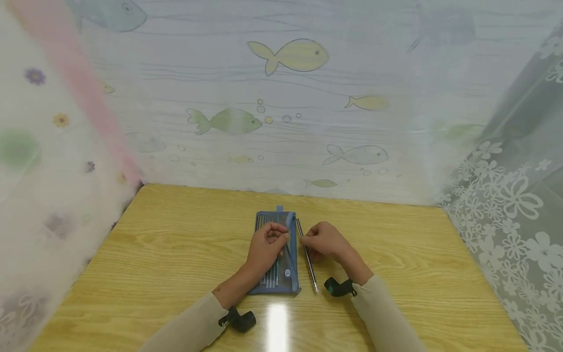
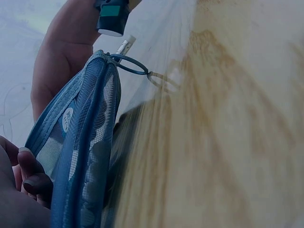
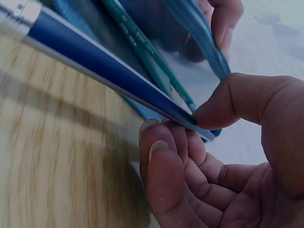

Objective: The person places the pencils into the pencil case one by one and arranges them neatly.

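Note:
A blue mesh pencil case [image 1: 286,286] lies on the table, its zipped side partly open. Several pencils, including green ones [image 3: 135,35], are inside it. With its fingertips, my left hand [image 1: 265,249] pinches the blue zipper edge [image 3: 202,35] of the opening and holds it up. To the right of the case, my right hand [image 1: 326,239] holds a dark blue and silver striped pencil [image 1: 310,266] between thumb and fingers. This pencil slants alongside the case, its eraser end [image 3: 19,14] toward me.
The wood-grain table [image 1: 184,234] extends on both sides. Fish-printed sheeting [image 1: 299,122] stands behind it, and a lace-patterned curtain [image 1: 519,205] hangs on the right. A black camera [image 1: 242,321] is strapped at my left wrist, another camera [image 1: 338,287] at my right.

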A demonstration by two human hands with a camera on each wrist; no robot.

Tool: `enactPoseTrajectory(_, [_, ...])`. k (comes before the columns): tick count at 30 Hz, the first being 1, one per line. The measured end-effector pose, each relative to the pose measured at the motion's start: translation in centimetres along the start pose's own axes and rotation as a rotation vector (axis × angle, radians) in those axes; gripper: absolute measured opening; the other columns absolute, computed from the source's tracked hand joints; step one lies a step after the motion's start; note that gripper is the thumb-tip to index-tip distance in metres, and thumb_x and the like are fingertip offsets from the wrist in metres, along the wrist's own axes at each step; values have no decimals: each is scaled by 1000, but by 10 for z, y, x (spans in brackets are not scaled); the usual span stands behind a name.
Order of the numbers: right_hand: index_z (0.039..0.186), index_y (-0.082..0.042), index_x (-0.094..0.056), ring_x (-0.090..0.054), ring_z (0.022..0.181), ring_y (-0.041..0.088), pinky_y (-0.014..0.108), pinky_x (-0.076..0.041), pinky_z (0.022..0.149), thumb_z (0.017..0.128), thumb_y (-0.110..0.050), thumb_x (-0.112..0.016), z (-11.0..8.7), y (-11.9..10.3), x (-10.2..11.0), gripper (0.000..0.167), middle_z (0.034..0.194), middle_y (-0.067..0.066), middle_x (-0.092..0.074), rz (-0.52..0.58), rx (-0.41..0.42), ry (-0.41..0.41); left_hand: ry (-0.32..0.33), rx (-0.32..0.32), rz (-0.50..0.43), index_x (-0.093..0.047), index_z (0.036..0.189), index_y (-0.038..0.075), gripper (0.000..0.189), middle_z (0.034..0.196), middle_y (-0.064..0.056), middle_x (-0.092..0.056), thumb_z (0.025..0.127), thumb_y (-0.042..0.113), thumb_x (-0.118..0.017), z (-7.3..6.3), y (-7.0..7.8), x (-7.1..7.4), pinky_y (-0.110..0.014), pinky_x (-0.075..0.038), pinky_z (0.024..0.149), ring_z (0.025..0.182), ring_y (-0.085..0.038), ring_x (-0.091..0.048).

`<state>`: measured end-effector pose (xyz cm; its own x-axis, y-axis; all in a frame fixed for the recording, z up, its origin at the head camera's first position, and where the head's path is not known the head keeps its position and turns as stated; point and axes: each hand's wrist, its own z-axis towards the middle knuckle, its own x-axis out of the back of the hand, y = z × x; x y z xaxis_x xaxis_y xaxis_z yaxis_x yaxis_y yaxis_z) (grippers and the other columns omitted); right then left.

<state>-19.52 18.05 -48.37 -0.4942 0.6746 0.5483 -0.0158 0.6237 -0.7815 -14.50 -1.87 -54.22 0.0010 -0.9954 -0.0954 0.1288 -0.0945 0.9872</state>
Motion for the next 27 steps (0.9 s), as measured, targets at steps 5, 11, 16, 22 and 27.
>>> enactPoseTrajectory(5, [71,-3,-69,-65,53,20,35,-58,55,99,-15,-66,4,-6,-5,31,60,6,-66,14,-6,0,-1,-6,-12,-67,112,-2,14,86,-6,-65,101,6,-70,0,0,-1,-23,-48,54,56,-11,-55])
enactPoseTrajectory(11, [67,-3,-67,-63,50,18,33,-56,53,97,-15,-65,9,-10,-11,32,57,5,-64,30,-23,17,1,3,-22,-67,112,-2,13,87,-7,-64,101,5,-70,0,0,-2,-22,-47,54,56,-11,-55])
enactPoseTrajectory(16, [71,-2,-70,-64,51,18,33,-57,52,97,-15,-66,8,-15,-14,30,58,6,-66,37,-31,38,4,7,-10,-67,111,-1,12,88,-9,-65,101,5,-70,0,0,-1,-22,-48,54,57,-11,-55])
enactPoseTrajectory(22, [79,1,-74,-67,53,20,36,-60,54,97,-14,-66,7,-20,-16,24,62,9,-67,66,-36,71,2,18,-11,-67,111,2,11,87,-6,-65,101,5,-69,0,0,0,-22,-47,54,57,-11,-55])
enactPoseTrajectory(27, [82,1,-74,-67,55,19,33,-59,54,96,-12,-66,9,-18,-18,20,64,8,-68,94,-29,94,9,19,-8,-67,111,1,11,87,-6,-65,101,5,-70,1,0,0,-22,-47,54,56,-11,-55])
